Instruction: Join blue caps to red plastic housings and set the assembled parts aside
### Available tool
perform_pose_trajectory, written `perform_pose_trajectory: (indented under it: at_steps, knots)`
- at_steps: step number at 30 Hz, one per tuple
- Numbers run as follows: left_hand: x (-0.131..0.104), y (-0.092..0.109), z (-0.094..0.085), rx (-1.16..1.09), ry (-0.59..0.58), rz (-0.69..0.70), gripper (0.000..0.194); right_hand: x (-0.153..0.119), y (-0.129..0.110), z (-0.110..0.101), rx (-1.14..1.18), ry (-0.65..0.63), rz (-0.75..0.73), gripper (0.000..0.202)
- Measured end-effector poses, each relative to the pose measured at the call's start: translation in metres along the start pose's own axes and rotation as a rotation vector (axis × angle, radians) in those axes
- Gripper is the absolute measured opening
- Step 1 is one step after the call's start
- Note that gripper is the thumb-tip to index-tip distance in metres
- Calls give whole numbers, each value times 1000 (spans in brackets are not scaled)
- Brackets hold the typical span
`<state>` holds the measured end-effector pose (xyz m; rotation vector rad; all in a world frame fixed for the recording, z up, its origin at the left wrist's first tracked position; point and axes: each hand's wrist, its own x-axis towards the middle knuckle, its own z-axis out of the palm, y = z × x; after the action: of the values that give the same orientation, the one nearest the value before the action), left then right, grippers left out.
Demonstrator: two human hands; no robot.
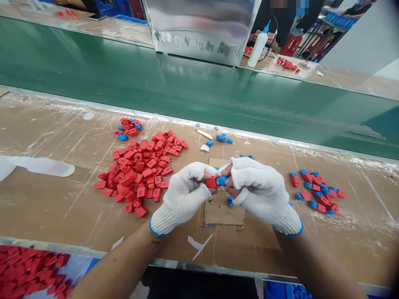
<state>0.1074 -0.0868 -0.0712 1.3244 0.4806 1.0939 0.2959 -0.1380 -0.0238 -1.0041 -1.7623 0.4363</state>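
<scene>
Both my hands wear white knit gloves with bare fingertips and meet above a cardboard piece (222, 214). My left hand (187, 193) is closed on a red block (211, 182). Fingers of my right hand (260, 191) pinch a blue piece (222, 180), which touches the right end of the red block. A large pile of red blocks (140, 166) lies to the left of my hands. On the right is a group of red blocks with blue ends (321, 193). Small blue pieces (223, 138) sit beyond my hands.
A green conveyor belt (124, 79) crosses behind the table (77, 207). Beyond it stand a metal box (202, 33) and a white bottle (258, 47), with another person at the far side. A bin of red blocks (28, 270) is at the lower left.
</scene>
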Motion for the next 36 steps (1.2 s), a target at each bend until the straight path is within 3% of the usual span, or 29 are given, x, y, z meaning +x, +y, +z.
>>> perform_pose_trajectory:
  at_steps: [7,10,14,17,20,23,26,31,36]
  knots:
    - [-2,9,-6,517,-59,183,19,2,-4,-6,-14,-113,-23,29]
    - [-3,14,-7,595,-95,242,19,2,-3,-3,50,-104,-7,30]
    - [-4,17,-8,625,-91,213,17,1,-2,-1,73,-118,25,31]
    - [-5,15,-5,529,-85,107,13,4,-4,-3,78,-109,18,29]
    - [-7,13,0,255,-105,-152,9,9,-8,-10,19,-123,-5,27]
    - [-8,13,6,19,-169,-388,21,12,-9,-16,-99,-188,0,28]
    - [-8,13,7,-21,-246,-465,31,11,-9,-19,-149,-229,18,29]
    - [-9,4,2,130,-267,-318,44,10,-9,-19,-150,-202,196,26]
    - [-8,3,2,418,-257,-187,35,11,-12,-17,-18,-217,360,26]
